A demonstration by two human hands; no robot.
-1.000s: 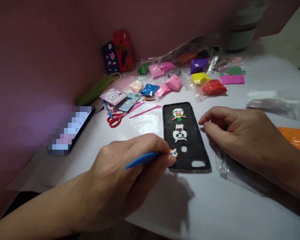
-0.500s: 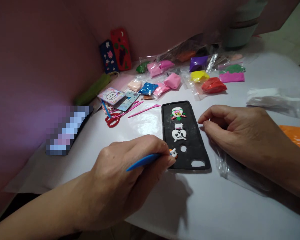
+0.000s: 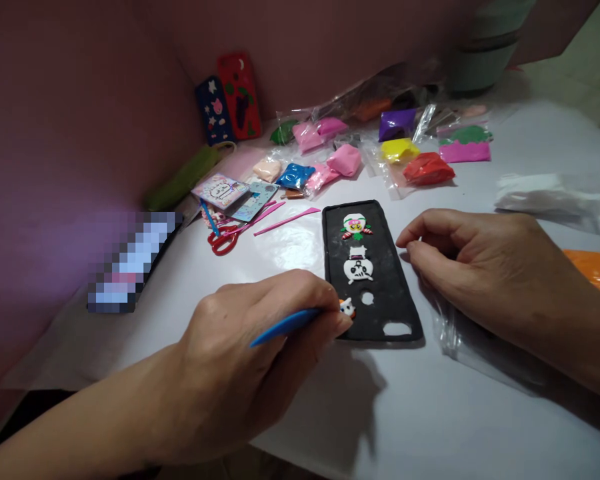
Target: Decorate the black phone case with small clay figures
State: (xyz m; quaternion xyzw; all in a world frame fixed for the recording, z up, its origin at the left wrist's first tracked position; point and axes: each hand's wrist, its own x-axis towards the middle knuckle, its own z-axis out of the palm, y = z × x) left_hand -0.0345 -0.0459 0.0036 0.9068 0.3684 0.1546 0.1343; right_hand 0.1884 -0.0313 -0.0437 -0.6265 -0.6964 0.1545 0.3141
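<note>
Although little has changed over the last second, the lit phone (image 3: 133, 263) at the left of the frame and the red-handled scissors (image 3: 225, 231) sit slightly farther left, which looks like a small turn of the head. At lower centre, the left hand (image 3: 265, 327) has stayed put, thumb and fingers pinching a blue tool (image 3: 283, 327) whose rear end has dipped a touch; its tip is hidden, so contact cannot be told. Just beside those fingertips, a small orange-and-white figure (image 3: 349, 307) lies at the lower left of the black phone case (image 3: 386, 280), flat on the tabletop (image 3: 430, 413) right of centre. Farther right, the right hand (image 3: 460, 267) has its thumb and forefinger close together by the case's edge; whether they pinch anything, I cannot tell. Such steadiness suggests careful work on that one figure.
</note>
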